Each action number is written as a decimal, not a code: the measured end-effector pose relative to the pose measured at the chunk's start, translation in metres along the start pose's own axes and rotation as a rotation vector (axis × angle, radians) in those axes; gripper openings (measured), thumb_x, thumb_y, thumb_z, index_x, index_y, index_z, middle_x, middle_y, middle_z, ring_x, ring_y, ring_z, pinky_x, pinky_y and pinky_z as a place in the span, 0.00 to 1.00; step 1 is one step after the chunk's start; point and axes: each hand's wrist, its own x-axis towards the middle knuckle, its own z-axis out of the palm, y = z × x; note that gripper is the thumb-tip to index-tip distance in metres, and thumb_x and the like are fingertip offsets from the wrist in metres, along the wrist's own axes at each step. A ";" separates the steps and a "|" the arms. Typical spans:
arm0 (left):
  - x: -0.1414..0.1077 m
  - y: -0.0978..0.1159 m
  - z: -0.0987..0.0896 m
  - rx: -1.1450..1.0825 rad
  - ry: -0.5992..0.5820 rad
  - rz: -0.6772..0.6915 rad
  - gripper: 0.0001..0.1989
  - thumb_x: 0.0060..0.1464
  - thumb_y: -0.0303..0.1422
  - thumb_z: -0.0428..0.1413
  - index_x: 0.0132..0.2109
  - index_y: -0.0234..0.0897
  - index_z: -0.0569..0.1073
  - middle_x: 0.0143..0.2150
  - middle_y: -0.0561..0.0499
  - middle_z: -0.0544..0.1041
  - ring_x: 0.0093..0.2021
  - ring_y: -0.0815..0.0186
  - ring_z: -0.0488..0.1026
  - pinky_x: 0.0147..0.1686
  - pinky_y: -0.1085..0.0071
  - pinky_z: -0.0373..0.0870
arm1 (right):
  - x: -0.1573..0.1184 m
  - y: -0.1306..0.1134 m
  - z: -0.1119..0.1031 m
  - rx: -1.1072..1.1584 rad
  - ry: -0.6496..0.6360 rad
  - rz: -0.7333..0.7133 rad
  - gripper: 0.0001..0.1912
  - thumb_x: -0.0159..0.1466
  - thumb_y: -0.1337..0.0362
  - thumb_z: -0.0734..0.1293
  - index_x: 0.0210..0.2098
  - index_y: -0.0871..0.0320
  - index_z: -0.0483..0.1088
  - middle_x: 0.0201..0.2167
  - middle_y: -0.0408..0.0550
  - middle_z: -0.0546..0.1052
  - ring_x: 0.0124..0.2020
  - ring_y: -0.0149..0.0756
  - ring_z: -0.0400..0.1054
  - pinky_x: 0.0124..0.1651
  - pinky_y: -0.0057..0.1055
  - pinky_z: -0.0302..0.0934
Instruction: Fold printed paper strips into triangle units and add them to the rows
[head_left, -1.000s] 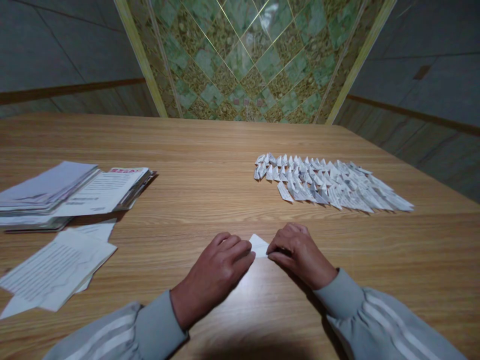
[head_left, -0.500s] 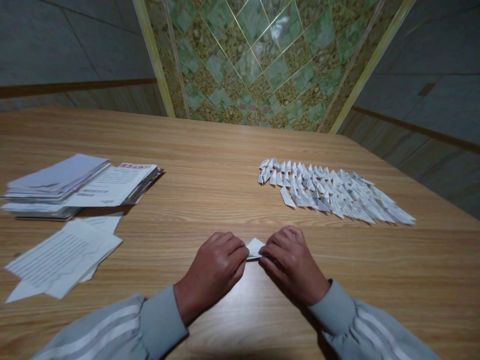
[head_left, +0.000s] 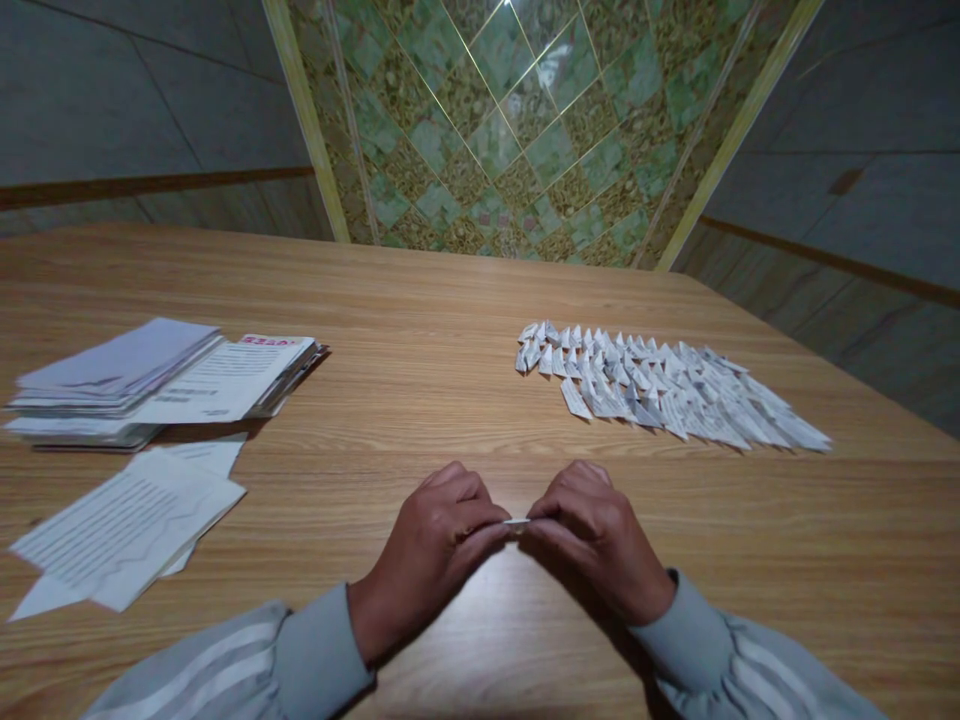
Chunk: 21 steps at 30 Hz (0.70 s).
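A small folded piece of white paper (head_left: 517, 522) is held between my two hands, low in the middle of the head view. Only a thin edge of it shows between the fingertips. My left hand (head_left: 435, 550) pinches its left end with thumb and fingers. At the right end, my right hand (head_left: 604, 535) pinches it the same way. Both hands are just above the wooden table (head_left: 405, 400), and the fingers hide most of the paper.
Several small folded paper pieces (head_left: 652, 385) stand in rows at the right. A stack of papers (head_left: 217, 380) lies at the left, with loose lined sheets (head_left: 127, 520) nearer me. A tiled wall (head_left: 510, 140) rises behind the table.
The folded paper has tilted, so its white triangular face no longer shows, only a thin edge. My hands have turned slightly with it and stay closed on its ends.
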 end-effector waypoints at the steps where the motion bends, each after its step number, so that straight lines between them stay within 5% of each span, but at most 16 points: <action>1: 0.001 -0.001 -0.001 -0.053 -0.007 -0.037 0.10 0.63 0.35 0.56 0.36 0.41 0.82 0.28 0.50 0.74 0.33 0.64 0.68 0.33 0.68 0.62 | 0.000 0.003 -0.001 0.027 -0.004 0.026 0.14 0.67 0.56 0.67 0.28 0.56 0.74 0.23 0.44 0.74 0.30 0.35 0.65 0.38 0.35 0.55; 8: 0.008 0.001 -0.005 -0.449 -0.029 -0.292 0.07 0.56 0.32 0.61 0.32 0.39 0.83 0.25 0.52 0.75 0.30 0.66 0.71 0.30 0.71 0.63 | 0.002 0.009 -0.007 0.208 -0.003 0.173 0.15 0.63 0.54 0.71 0.24 0.57 0.74 0.22 0.44 0.74 0.28 0.35 0.66 0.32 0.32 0.57; 16: 0.007 -0.003 -0.009 -0.430 -0.002 -0.249 0.09 0.58 0.32 0.59 0.33 0.39 0.83 0.25 0.52 0.72 0.29 0.66 0.69 0.30 0.71 0.62 | 0.002 0.017 -0.022 0.367 -0.058 0.363 0.13 0.60 0.57 0.72 0.24 0.58 0.75 0.21 0.43 0.73 0.24 0.33 0.65 0.27 0.29 0.57; 21: 0.007 0.006 -0.007 -0.344 0.030 -0.178 0.09 0.58 0.31 0.58 0.34 0.40 0.83 0.25 0.52 0.72 0.29 0.66 0.69 0.30 0.70 0.61 | 0.005 0.004 -0.022 0.200 -0.009 0.181 0.11 0.66 0.56 0.66 0.35 0.58 0.75 0.32 0.48 0.77 0.37 0.39 0.68 0.40 0.35 0.59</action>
